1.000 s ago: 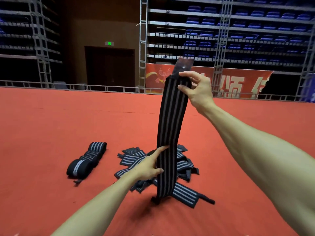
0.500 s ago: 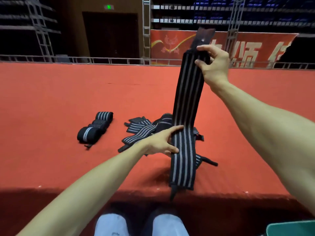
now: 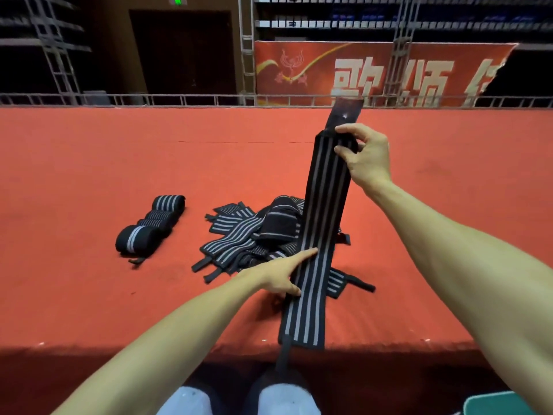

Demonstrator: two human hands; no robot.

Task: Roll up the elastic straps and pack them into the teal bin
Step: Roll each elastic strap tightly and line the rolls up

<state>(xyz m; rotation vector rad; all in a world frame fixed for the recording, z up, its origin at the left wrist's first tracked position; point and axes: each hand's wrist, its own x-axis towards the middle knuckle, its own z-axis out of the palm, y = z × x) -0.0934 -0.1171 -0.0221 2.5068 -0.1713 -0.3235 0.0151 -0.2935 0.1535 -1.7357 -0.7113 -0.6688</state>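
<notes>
A striped elastic strap (image 3: 321, 223) is held upright over the red mat (image 3: 89, 175). Its top is pinched by the right hand (image 3: 366, 157) and its middle gripped by the left hand (image 3: 281, 274). The teal bin (image 3: 493, 404) is seen near right.

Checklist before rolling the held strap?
1. Right hand pinches strap top: ok.
2. Left hand grips it mid-length: ok.
3. Strap flat, stripes straight, no twist: ok.
4. Lower end hangs clear of loose pile: ok.
5. Room in teal bin: cannot tell, only a corner shows.
6. Rolled straps packed: not ok, they lie on the red platform.
</notes>
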